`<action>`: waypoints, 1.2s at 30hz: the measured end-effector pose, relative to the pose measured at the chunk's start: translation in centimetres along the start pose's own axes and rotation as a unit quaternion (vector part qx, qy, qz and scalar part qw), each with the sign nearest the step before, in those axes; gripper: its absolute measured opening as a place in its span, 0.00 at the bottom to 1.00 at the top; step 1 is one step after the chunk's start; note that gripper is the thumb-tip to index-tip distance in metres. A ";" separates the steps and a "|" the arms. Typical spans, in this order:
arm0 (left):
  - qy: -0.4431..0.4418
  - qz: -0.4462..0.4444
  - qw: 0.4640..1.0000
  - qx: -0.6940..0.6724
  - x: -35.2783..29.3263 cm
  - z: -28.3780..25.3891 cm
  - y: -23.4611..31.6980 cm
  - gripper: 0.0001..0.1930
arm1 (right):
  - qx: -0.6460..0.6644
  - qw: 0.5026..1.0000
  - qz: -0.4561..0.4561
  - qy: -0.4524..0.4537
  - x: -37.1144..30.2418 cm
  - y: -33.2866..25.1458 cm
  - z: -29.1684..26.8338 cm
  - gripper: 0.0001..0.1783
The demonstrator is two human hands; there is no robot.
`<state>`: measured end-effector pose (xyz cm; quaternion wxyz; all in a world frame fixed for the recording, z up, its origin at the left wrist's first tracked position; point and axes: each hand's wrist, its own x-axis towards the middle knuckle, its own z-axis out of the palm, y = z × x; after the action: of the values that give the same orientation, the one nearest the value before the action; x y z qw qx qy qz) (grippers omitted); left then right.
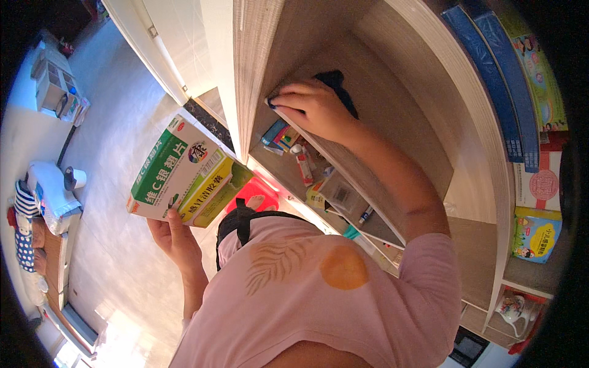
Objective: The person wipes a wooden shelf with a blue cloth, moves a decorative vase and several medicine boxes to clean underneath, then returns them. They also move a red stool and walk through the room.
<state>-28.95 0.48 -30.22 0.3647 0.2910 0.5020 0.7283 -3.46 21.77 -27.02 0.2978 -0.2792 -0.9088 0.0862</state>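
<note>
Dark blue cloth [336, 86] sits bunched under the right hand [313, 109], fingers curled down on it against the pale wooden shelf [392, 116]; press flat and sweep right into the corner. Left hand [175, 236] grips stacked green medicine boxes [184, 172] (hold them level), well away.

Green and white cardboard box [173, 168] with yellow-green box beneath [216, 193], dark blue cloth [338, 86] on pale wood-grain shelf [392, 116], pink shirt [343, 294] with orange circle and leaf print

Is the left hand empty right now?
No, the left hand holds a stack of medicine boxes, green-and-white one on top.
</note>
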 end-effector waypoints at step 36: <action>-0.124 -0.054 0.991 -0.013 1.2 3.4 -0.7 0.19 | -0.210 0.927 0.308 0.034 -22.9 -6.7 -12.3 0.04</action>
<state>-26.79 3.36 -29.67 0.4666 0.3464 0.4590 0.6720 15.97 3.32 -26.26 0.2216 -0.6044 -0.7647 -0.0288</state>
